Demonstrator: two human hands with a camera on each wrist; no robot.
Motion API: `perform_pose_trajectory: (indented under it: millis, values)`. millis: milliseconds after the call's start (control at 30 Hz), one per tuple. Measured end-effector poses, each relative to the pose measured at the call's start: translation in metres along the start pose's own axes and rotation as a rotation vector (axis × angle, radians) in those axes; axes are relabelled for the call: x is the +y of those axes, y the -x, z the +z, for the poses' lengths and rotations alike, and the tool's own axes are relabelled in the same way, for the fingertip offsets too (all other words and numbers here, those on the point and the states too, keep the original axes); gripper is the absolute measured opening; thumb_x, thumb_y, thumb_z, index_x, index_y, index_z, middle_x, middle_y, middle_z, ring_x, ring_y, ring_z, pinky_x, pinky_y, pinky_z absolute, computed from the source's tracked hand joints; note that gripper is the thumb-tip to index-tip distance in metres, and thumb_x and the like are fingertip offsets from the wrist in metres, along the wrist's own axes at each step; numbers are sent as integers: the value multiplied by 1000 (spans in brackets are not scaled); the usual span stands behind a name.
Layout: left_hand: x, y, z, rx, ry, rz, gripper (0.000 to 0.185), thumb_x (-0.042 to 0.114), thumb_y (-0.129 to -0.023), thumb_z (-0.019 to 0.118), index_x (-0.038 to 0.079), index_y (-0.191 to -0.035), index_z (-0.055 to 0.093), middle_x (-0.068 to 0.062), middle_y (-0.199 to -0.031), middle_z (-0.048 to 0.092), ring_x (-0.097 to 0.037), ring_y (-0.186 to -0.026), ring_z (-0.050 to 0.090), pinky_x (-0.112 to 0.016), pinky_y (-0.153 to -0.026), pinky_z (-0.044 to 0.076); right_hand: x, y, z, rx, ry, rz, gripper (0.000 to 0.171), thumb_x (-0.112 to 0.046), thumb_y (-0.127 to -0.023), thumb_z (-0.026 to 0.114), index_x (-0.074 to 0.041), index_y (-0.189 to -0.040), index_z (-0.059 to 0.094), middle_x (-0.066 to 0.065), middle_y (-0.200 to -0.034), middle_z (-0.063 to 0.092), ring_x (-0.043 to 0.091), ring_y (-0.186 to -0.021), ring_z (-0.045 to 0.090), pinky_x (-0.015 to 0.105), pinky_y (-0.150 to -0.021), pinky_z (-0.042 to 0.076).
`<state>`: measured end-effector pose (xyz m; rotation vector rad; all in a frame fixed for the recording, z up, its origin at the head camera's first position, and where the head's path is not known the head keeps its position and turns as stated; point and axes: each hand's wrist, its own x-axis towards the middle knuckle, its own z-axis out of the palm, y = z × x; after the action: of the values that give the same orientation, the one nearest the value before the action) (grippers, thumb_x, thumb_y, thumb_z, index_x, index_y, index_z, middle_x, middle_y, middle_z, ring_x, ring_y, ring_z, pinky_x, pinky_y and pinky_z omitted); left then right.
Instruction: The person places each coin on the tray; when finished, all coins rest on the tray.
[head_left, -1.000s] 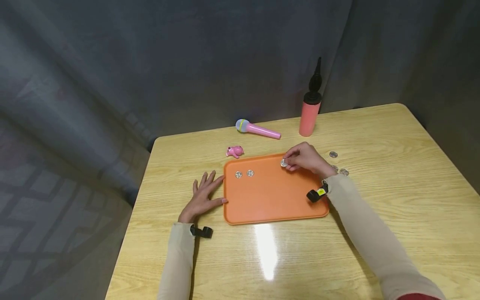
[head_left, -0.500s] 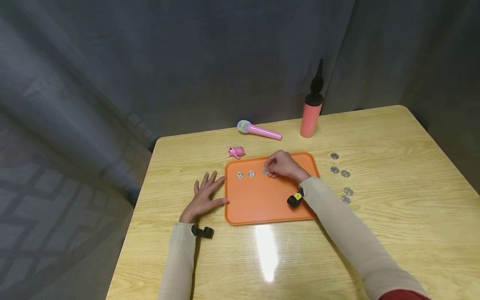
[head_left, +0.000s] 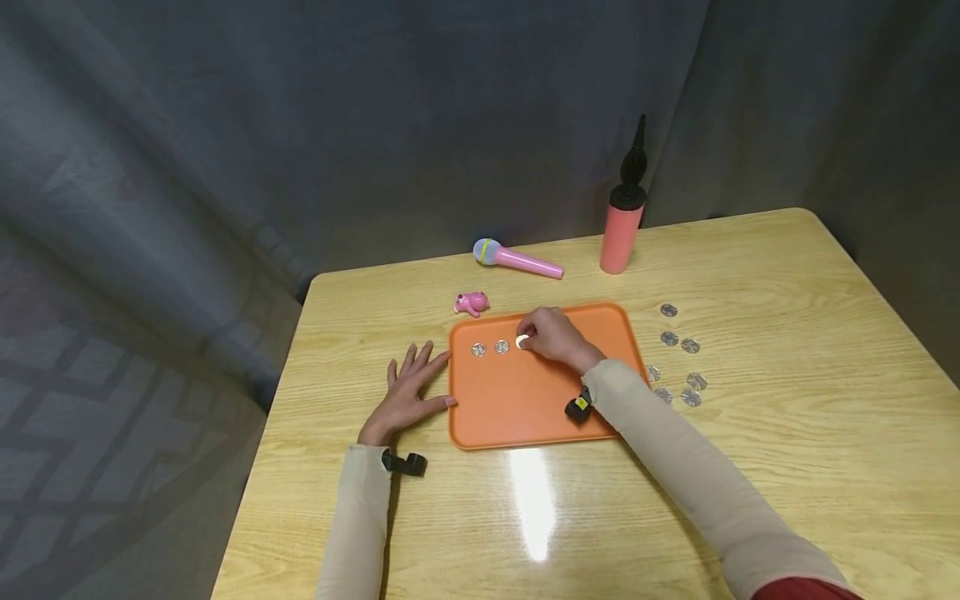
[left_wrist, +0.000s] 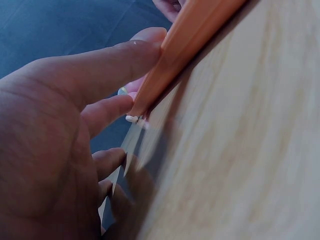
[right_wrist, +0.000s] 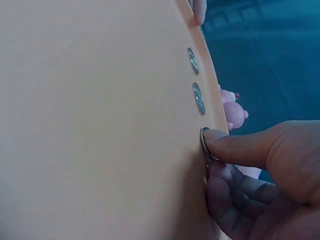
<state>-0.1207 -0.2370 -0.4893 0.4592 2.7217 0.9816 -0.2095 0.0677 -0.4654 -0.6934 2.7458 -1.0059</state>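
Observation:
My right hand (head_left: 553, 335) pinches a silver coin (head_left: 522, 341) close over the orange tray (head_left: 525, 408), near its far edge. In the right wrist view, the thumb lies on the face of this coin (right_wrist: 204, 142), and the other fingers curl beneath. Two more coins lie in a row to its left on the tray, a middle coin (head_left: 502, 347) and an outer coin (head_left: 478, 350). My left hand (head_left: 405, 396) is spread on the table, its thumb and index fingertips touching the tray's left rim; the left wrist view shows the thumb against the rim (left_wrist: 167, 60).
Several loose coins (head_left: 691, 345) lie on the wooden table (head_left: 787, 333) right of the tray. Behind the tray are a pink animal figure (head_left: 472, 303), a toy microphone (head_left: 517, 259) and an upright pink hand pump (head_left: 621, 233) with a black nozzle. A dark curtain (head_left: 450, 125) hangs behind.
My right hand has carried the coin leftward across the tray to beside the two lying coins. The coins on the right have come into view from behind the arm. My left hand has stayed put.

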Motion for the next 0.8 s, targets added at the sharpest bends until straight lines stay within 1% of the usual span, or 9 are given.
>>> perform_pose_trajectory:
  millis: [100,333,467,567,700,800]
  values:
    - [0,0,0,2,5,2,81,41,-87,75,28,-157,36,-11,-171,11,-37,-159,-7,-66,-120,-17,-1,1,0,-3,11,0,10,-8,-85,76,-3,-94,79,10,-90,78,22,-87,70,39,-82,56]
    - [-1,0,1,-2,-3,5,82,43,-87,74,29,-157,34,-11,-171,10,-37,-159,-7,-66,-120,-17,-3,3,-1,-27,3,36,10,-3,-88,72,-1,-96,79,13,-95,78,25,-92,72,40,-84,59]
    - [-1,0,0,1,3,4,82,43,-87,74,29,-157,35,-10,-171,10,-37,-159,-7,-66,-120,-17,-2,3,-1,-25,11,27,9,-4,-89,73,-2,-95,80,12,-94,78,25,-92,71,39,-83,58]
    - [-1,0,1,1,0,4,81,43,-87,74,29,-157,35,-11,-171,10,-37,-159,-7,-66,-120,-17,-1,5,-2,-18,12,12,8,-6,-89,73,-3,-93,79,11,-92,78,23,-89,70,38,-81,57]
    - [-1,1,1,-1,3,0,82,44,-87,74,30,-157,35,-10,-171,10,-37,-159,-7,-66,-119,-17,2,9,-9,-3,18,3,7,-8,-90,72,-4,-89,77,10,-88,76,21,-83,65,37,-77,54]
    - [-1,1,1,1,4,0,82,45,-87,74,30,-157,35,-10,-171,10,-37,-159,-7,-66,-120,-17,4,14,-19,24,26,16,8,-8,-91,71,-3,-93,77,12,-92,76,24,-85,66,41,-79,56]
